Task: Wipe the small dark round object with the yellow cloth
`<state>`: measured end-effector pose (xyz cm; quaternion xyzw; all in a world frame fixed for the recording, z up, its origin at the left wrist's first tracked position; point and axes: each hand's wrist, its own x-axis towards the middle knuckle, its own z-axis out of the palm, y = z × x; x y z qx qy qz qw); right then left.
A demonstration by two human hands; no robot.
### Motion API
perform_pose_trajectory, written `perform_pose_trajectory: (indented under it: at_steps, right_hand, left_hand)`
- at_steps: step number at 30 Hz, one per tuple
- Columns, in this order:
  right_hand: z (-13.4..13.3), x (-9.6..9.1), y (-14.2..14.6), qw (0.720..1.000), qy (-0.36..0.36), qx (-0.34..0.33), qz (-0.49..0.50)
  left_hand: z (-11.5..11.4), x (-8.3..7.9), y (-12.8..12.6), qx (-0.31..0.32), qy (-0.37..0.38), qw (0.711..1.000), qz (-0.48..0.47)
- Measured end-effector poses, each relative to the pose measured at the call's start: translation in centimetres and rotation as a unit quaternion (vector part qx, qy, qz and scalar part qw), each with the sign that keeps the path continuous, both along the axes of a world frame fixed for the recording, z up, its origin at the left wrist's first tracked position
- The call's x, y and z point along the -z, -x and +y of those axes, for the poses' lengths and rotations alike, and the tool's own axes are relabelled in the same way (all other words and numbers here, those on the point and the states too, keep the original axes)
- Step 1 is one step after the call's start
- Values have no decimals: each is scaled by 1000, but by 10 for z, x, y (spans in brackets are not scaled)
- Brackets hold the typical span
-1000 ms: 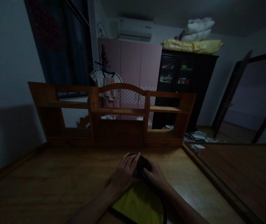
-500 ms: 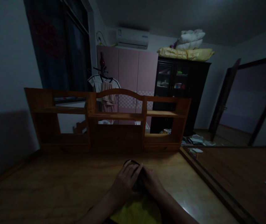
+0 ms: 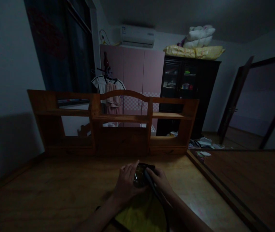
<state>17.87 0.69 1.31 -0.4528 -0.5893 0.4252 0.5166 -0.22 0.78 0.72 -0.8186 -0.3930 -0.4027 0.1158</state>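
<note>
In dim light, both hands meet low in the middle of the head view, above the wooden bed board (image 3: 62,187). A round, dark, glossy glass-like object (image 3: 139,177) is between them; its exact kind I cannot make out. My left hand (image 3: 126,182) is curled around its left side, index finger up along the rim. On the right side, my right hand (image 3: 160,180) pinches a dark cloth-like strip (image 3: 149,178) against the object, thumb on top. Below the hands lies a yellow piece with a black edge (image 3: 142,214), partly covered by my forearms.
A wooden shelf unit (image 3: 120,118) with open compartments stands along the far edge. A raised wooden side rail (image 3: 214,183) runs along the right. Beyond are a pink wardrobe (image 3: 132,71), a black cabinet (image 3: 200,83) and hanging clothes (image 3: 113,93).
The hands have moved apart a little, and the round glossy object between them has tilted so its face shows. More of the yellow piece is visible. The view has shifted slightly.
</note>
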Motion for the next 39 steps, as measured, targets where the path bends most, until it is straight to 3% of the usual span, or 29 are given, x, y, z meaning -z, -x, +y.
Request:
perform_pose_trajectory:
  at_steps: [5,8,11,14,17,21,24,28,32,35,39]
  right_hand:
    - [-4,-6,6,961,123,-160,188]
    - [-9,-9,9,923,172,-251,236]
    - [-12,-11,8,906,202,-276,249]
    - [-10,-5,6,927,184,-232,230]
    - [-6,4,8,970,120,-124,174]
    - [-4,7,14,996,26,-63,57]
    - [-7,-1,14,1000,-21,-6,-15]
    - [-25,-13,-3,994,-34,61,-88]
    - [-62,-9,-22,985,-76,46,-146]
    - [-83,-1,-25,986,-105,23,-128]
    - [-87,6,-36,991,-94,50,-80]
  left_hand:
    - [8,5,4,-32,47,993,-102]
    - [13,9,6,12,59,992,-115]
    - [16,10,6,63,67,992,-90]
    - [14,9,3,82,60,994,-47]
    - [11,9,1,88,84,993,8]
    - [9,12,1,97,125,987,27]
    - [12,13,4,91,128,988,8]
    - [17,7,6,67,152,985,-48]
    - [31,-3,2,48,180,976,-109]
    - [52,-13,-14,48,192,975,-102]
    - [80,-20,-55,72,219,969,-89]
